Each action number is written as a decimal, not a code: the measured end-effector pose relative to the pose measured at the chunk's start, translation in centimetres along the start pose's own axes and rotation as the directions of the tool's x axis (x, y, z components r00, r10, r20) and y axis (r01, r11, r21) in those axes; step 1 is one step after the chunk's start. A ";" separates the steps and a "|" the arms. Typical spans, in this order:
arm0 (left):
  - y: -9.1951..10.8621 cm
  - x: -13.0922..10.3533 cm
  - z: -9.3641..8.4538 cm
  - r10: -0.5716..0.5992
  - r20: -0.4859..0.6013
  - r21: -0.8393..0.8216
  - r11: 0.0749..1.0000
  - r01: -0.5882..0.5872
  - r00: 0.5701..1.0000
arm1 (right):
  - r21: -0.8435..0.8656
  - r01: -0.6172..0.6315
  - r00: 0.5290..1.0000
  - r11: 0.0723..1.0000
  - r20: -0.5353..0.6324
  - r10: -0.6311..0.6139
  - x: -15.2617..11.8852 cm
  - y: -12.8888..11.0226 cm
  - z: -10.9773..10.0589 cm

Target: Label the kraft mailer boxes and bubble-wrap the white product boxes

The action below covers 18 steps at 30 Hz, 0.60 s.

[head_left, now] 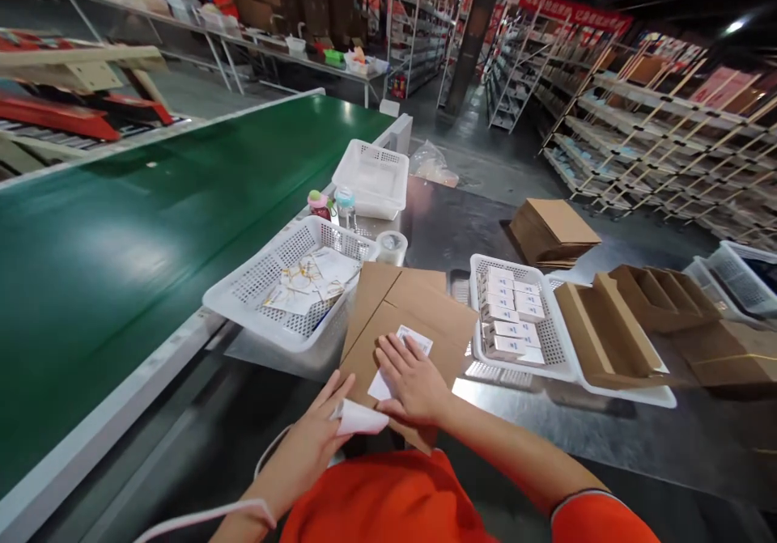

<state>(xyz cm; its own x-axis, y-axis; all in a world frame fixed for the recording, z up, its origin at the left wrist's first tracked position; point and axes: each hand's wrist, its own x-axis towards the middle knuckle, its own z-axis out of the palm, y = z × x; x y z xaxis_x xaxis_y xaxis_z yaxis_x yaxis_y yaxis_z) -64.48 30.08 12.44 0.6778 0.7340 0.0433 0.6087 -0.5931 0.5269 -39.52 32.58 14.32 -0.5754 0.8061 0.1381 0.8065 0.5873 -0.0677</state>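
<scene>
With right grip (409, 377) splayed empty on the printed label (420, 339), left grip (320, 430) pinching curled white paper (361, 419), smooth evenly outward.

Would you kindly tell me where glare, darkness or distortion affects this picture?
Head view: pale glare on the green belt and metal table; bright ceiling lamps in a dark background; shelves at right look stretched. Still head view: right hand and cardboard look fairly sharp.
</scene>
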 end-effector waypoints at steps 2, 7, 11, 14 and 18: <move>0.4 0.0 -0.4 -0.012 0.002 -0.005 1.000 0.012 1.000 | 0.002 -0.133 0.991 0.991 0.000 0.133 -0.1 0.8 0.0; 1.0 -0.4 -0.6 0.016 0.015 -0.034 0.999 -0.015 1.000 | -0.009 -0.474 0.878 0.881 -0.082 0.471 0.6 1.5 -0.2; 0.3 -0.4 0.1 0.012 -0.018 0.000 1.000 -0.012 1.000 | 0.012 -0.144 0.989 0.990 -0.041 0.144 -1.7 -1.7 0.1; -0.6 -0.2 0.3 0.025 -0.007 0.033 0.999 -0.025 1.000 | 0.052 0.024 1.000 0.998 -0.002 -0.024 -3.8 -2.4 -0.4; -1.4 -0.3 -0.2 0.040 -0.031 0.008 0.999 -0.040 0.999 | 0.071 -0.133 0.990 0.989 -0.040 0.136 -7.1 -1.3 -0.8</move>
<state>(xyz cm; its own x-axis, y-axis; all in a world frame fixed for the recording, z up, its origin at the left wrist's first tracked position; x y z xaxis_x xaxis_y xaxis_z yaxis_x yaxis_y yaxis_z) -65.64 30.79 11.86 0.6884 0.7197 0.0907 0.5848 -0.6246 0.5176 -36.40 25.99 14.24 -0.4541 0.8751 0.1672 0.8644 0.4782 -0.1552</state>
